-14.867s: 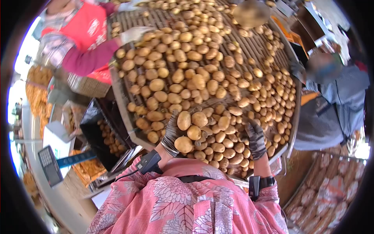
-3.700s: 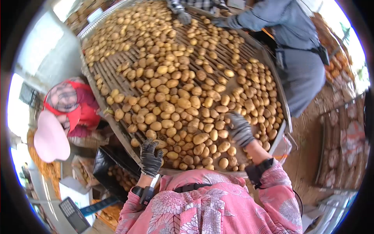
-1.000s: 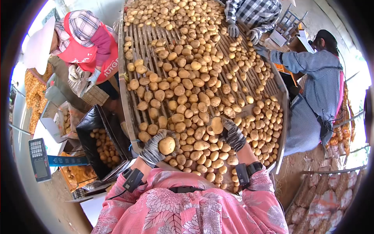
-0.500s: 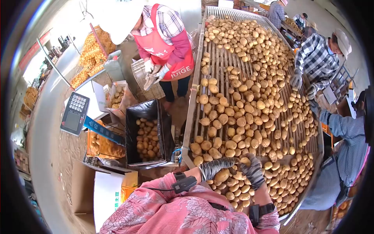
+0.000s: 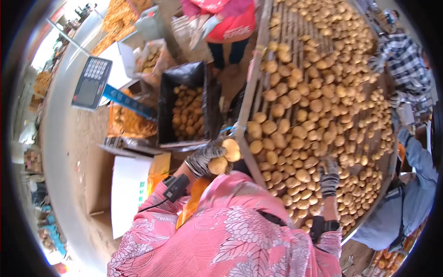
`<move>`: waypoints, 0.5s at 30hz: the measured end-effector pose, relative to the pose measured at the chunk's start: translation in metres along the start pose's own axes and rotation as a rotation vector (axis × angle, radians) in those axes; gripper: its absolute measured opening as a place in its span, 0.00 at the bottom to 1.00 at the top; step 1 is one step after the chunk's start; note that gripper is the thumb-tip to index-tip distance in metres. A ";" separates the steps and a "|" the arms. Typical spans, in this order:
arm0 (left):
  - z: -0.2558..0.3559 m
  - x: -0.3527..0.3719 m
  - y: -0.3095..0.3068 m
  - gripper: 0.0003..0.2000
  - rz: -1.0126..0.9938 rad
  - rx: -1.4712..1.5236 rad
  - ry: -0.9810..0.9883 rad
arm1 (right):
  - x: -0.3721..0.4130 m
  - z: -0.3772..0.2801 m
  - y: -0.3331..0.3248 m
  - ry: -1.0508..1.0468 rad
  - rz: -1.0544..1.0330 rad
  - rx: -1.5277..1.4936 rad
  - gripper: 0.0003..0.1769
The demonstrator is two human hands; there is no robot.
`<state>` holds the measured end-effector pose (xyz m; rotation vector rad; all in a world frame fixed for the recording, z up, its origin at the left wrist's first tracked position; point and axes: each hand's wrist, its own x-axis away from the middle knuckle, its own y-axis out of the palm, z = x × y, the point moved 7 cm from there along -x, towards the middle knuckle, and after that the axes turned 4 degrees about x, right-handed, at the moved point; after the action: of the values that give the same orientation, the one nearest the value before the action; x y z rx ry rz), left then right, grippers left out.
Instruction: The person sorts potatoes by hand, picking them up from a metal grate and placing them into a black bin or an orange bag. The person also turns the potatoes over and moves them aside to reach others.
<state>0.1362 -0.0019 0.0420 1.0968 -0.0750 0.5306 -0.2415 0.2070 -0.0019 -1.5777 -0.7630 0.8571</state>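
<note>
My gloved left hand (image 5: 203,158) grips two potatoes (image 5: 224,157) just off the near left corner of the slatted sorting table (image 5: 248,90), close to a black-lined crate of potatoes (image 5: 187,111). Over on the table, my gloved right hand (image 5: 329,177) rests palm down on the heap of potatoes (image 5: 314,115); whether it grips any I cannot tell. Pink flowered sleeves cover both my arms, and a dark device is strapped at each wrist.
A weighing scale (image 5: 91,83) stands left of the crate, above orange crates (image 5: 131,122) and a cardboard box (image 5: 131,189). A person in a red apron (image 5: 224,18) stands at the table's far left. Other people in checked (image 5: 408,64) and blue (image 5: 415,194) clothing work along the right side.
My left hand has left the heap with two potatoes and swung left off the table's corner toward the black crate. My right hand has shifted right across the heap.
</note>
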 end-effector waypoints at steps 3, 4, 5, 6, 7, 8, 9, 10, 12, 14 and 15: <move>0.016 0.077 -0.056 0.28 0.273 -0.223 0.094 | 0.012 -0.003 -0.013 0.067 -0.076 -0.016 0.27; 0.013 0.106 -0.069 0.27 0.282 -0.224 -0.070 | 0.015 -0.004 -0.013 0.063 -0.052 -0.013 0.27; 0.012 0.125 -0.073 0.24 0.369 -0.234 -0.101 | 0.014 -0.005 -0.016 0.056 -0.021 -0.010 0.27; 0.003 0.149 -0.101 0.25 0.401 -0.270 -0.135 | 0.011 -0.014 -0.022 0.059 -0.018 -0.005 0.27; -0.009 0.175 -0.133 0.26 0.432 -0.309 -0.163 | 0.006 -0.022 -0.026 0.112 -0.084 -0.026 0.26; -0.018 0.196 -0.148 0.25 0.522 -0.312 -0.223 | 0.004 -0.023 -0.026 0.134 -0.113 -0.035 0.26; -0.028 0.215 -0.164 0.24 0.609 -0.313 -0.282 | 0.002 -0.024 -0.024 0.155 -0.141 -0.042 0.26; -0.036 0.226 -0.174 0.21 0.618 -0.338 -0.320 | 0.001 -0.026 -0.023 0.146 -0.142 -0.043 0.26; -0.049 0.264 -0.219 0.22 0.720 -0.643 -0.433 | 0.002 -0.023 -0.021 0.138 -0.133 -0.035 0.26; -0.043 0.266 -0.215 0.23 0.799 -0.801 -0.371 | 0.004 -0.021 -0.022 0.116 -0.121 -0.037 0.27; -0.044 0.263 -0.210 0.22 0.798 -0.565 -0.224 | 0.004 -0.022 -0.022 0.094 -0.114 -0.044 0.27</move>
<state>0.4506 0.0615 -0.0698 0.5285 -0.8353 1.0174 -0.2211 0.2030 0.0219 -1.5857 -0.8010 0.6830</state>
